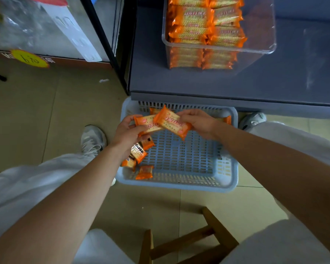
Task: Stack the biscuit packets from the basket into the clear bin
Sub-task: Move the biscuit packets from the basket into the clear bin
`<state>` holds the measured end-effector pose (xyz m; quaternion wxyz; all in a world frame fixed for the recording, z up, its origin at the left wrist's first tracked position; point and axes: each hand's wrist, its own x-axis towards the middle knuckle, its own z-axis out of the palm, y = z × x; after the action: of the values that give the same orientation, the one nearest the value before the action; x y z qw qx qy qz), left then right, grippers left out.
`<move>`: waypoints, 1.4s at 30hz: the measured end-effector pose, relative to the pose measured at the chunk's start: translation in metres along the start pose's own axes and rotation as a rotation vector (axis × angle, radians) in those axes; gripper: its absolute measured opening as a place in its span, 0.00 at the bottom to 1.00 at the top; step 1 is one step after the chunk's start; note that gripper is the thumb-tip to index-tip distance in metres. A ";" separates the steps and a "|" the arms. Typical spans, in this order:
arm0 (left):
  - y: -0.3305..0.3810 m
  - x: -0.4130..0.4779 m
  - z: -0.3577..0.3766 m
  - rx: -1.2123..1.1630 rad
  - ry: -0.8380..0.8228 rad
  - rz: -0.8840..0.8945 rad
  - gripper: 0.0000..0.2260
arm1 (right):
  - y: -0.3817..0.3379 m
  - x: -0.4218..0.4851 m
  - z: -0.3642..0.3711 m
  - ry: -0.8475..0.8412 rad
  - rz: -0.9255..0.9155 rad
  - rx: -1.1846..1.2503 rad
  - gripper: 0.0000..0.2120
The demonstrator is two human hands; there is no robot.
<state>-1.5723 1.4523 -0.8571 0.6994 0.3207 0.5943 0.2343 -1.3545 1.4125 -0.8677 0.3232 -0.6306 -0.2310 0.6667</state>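
Here, one biscuit packet (172, 121) is gripped by the right hand (197, 121) and another packet (147, 124) by the left hand (127, 133), overlapped above the basket (227, 168). Their long axes are crossed; the clear bin (259, 48) is set beyond, nearer the right hand.

Both bare forearms reach forward and down from the lower corners, converging toward the middle. The left hand (127, 133) is turned palm inward, fingers curled and thumb on top in a closed grip. The right hand (197, 121) mirrors it close by, knuckles up, fingertips pinched shut. Both wrists are slightly bent
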 end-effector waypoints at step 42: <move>0.098 -0.021 0.096 0.091 -0.219 0.177 0.03 | -0.102 -0.054 -0.056 0.125 -0.632 -0.669 0.31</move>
<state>-1.4771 1.4879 -0.7628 0.7216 0.4266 0.4937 0.2314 -1.2849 1.4376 -0.7630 0.3028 -0.6377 -0.5944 0.3852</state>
